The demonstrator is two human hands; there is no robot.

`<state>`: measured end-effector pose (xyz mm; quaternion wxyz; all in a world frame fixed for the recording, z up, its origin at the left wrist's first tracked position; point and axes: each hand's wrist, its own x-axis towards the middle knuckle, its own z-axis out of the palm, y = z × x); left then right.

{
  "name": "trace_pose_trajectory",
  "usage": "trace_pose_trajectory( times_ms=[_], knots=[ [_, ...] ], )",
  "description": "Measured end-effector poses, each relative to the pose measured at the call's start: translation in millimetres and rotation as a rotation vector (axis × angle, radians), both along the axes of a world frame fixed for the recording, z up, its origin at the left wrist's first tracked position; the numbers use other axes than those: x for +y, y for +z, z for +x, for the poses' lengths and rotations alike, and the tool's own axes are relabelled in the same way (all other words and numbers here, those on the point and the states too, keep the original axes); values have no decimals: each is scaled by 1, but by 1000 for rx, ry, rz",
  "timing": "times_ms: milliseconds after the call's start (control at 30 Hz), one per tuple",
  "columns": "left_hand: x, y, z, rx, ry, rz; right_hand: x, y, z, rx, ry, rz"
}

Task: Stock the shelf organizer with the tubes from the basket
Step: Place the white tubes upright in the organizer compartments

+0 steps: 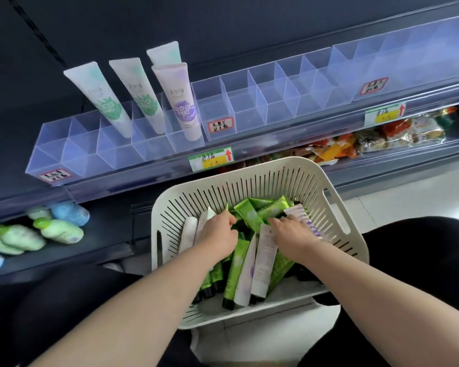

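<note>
A cream slotted basket (pixel 273 181) sits in front of me, filled with several green tubes (pixel 237 271) and white tubes (pixel 264 260). Both of my hands are down in the pile. My left hand (pixel 217 234) curls its fingers among the tubes at the left, next to a white tube (pixel 188 234). My right hand (pixel 292 231) lies over a white tube with purple print (pixel 302 217). The fingertips of both hands are buried, so any grip is hidden. The clear shelf organizer (pixel 249 107) above holds two green-print tubes (pixel 106 102), one purple-print tube (pixel 182 102) and another tube behind it.
Most organizer compartments to the right (pixel 316 83) stand empty. Price labels (pixel 211 158) hang on the shelf rail. The lower shelf holds green and blue bottles (pixel 59 229) at the left and snack packets (pixel 382 139) at the right. My dark-clothed legs flank the basket.
</note>
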<state>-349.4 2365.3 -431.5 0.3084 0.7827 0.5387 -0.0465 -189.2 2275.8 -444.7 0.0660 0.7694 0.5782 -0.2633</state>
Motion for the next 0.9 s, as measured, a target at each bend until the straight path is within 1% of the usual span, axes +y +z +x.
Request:
trace_pose_trajectory(
  times_ms=[100, 200, 333, 400, 567, 600, 667, 767, 833, 900],
  knots=[
    [-2, -2, 5, -15, 8, -8, 3, 4, 2, 130, -54, 17],
    [-2, -1, 9, -28, 6, 0, 4, 16, 5, 290, -44, 36],
    [0, -2, 10, -36, 8, -12, 2, 30, 6, 359, 33, 46],
    [1, -2, 8, -34, 14, -12, 1, 35, 7, 332, 82, 27],
    [3, -2, 1, -31, 33, -22, 2, 46, 14, 139, 127, -1],
    [3, -2, 0, -28, 35, -28, 2, 50, 15, 127, 123, -15],
    [2, -3, 1, -29, 34, -50, 3, 58, 18, 193, 57, -24],
    [-2, -3, 6, -31, 36, -79, 3, 66, 24, 276, -66, 62],
    [-6, -1, 12, -25, 29, -92, 3, 72, 27, 278, -128, 134],
    [-11, -1, 19, -15, 6, -121, 3, 73, 27, 237, -162, 188]
  ],
)
